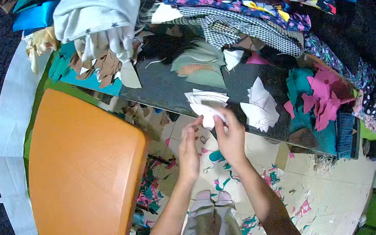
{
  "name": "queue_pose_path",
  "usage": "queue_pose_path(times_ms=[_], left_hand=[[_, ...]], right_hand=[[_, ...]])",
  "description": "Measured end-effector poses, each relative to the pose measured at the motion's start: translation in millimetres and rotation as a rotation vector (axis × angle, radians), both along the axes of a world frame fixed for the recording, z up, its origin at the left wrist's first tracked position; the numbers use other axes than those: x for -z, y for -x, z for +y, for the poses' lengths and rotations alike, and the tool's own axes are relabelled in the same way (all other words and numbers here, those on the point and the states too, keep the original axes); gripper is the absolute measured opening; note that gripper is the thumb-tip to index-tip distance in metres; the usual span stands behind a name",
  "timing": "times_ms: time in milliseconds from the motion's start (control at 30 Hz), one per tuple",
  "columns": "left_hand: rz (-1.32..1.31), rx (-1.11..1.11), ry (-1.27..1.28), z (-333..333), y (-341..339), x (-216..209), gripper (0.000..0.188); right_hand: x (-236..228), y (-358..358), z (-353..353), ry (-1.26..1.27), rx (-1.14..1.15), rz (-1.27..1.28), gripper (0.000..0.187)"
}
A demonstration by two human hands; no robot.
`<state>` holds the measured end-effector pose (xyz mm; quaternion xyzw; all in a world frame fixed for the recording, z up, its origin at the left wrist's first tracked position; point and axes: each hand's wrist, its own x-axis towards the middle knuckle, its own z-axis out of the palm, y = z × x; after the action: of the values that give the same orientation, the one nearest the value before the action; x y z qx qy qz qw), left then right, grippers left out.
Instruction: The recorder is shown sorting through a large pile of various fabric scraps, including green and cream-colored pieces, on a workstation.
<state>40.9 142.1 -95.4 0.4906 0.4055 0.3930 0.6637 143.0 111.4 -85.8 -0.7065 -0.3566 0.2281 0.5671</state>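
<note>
A white cut piece [208,118], thin and curved like leather or stiff fabric, is pinched between the thumb and fingers of my right hand [232,139]. My left hand [188,152] is at its left side, fingers stretched toward it and fingertips at or touching its edge. Just beyond the held piece, a stack of similar white pieces [206,96] lies by the near edge of the dark table [152,86]. To the right is a second pile of white pieces [260,106]. Farther back fans out a stack of grey-green pieces [201,62].
An orange tabletop or seat [87,176] fills the left side. Teal pieces [299,86] and pink pieces [324,92] are heaped at right. A checked cloth [237,25] and a pale cloth [97,12] lie at the back. Scraps litter the tiled floor [338,192].
</note>
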Motion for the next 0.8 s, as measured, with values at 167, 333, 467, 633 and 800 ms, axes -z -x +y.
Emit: queue_pose_path(times_ms=[167,333,467,633,800], left_hand=[[0.203,-0.018,-0.270,8.2,-12.2,-4.5,0.027],[0.298,-0.023,-0.333,10.0,-26.0,3.0,0.023],[0.322,0.039,-0.433,1.1,-34.6,-1.3,0.019],[0.349,0.165,-0.592,-16.2,-50.6,6.4,0.024],[0.277,0.218,-0.527,-31.8,-68.3,15.0,0.022]], right_hand=[[10.1,-25.6,23.4,0.000,0.081,-0.298,0.017],[22.5,-30.9,25.3,0.134,0.127,-0.720,0.027],[27.9,-55.8,-10.4,0.203,0.153,-0.879,0.037],[21.1,-85.1,-49.3,0.543,0.318,-0.907,0.039],[22.7,-125.1,-65.8,0.464,0.020,-0.569,0.033]])
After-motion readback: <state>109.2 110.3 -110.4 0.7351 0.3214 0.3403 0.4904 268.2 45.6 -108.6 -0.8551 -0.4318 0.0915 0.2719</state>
